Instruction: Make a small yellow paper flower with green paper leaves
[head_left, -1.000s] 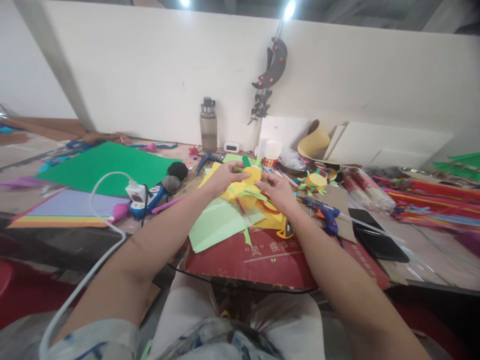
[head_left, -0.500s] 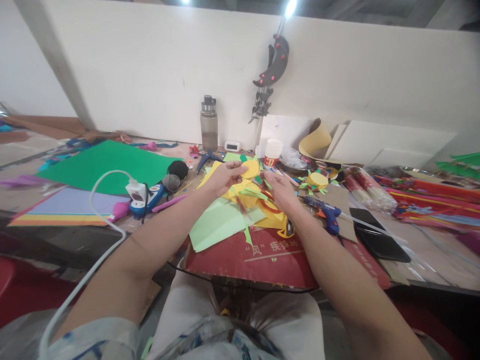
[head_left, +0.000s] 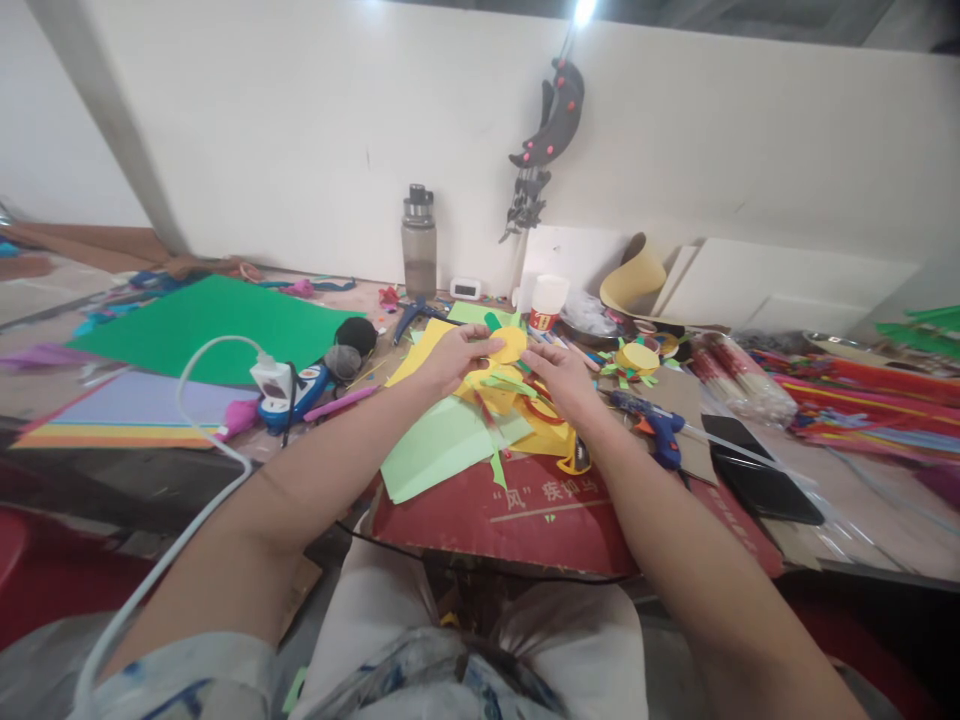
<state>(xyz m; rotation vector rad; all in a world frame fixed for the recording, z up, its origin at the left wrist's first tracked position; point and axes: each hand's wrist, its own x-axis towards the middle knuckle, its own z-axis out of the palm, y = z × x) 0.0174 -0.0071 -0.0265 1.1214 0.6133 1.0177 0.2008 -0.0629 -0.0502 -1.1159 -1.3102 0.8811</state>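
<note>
A round yellow disc (head_left: 511,345), looking like cut paper or thin foam, is held up over the pile of paper. My left hand (head_left: 463,357) pinches its left edge between thumb and fingers. On the opposite edge, the closed fingertips of my right hand (head_left: 559,372) meet the disc. A small dark green strip (head_left: 492,321) shows just behind it. Under my hands lie yellow sheets (head_left: 420,352), light green sheets (head_left: 435,450) and cut scraps. A pair of scissors (head_left: 576,458) with yellow handles lies partly hidden beside my right wrist.
A blue glue gun (head_left: 660,432) and a black phone (head_left: 757,470) are at the right. Near the wall stand a water bottle (head_left: 419,245) and a white cup (head_left: 548,300). A white cable (head_left: 225,450) runs past my left arm from a blue power strip (head_left: 304,395).
The yellow disc has turned to face me more fully. My right fingertips have come in against its right edge, and my left hand has shifted slightly.
</note>
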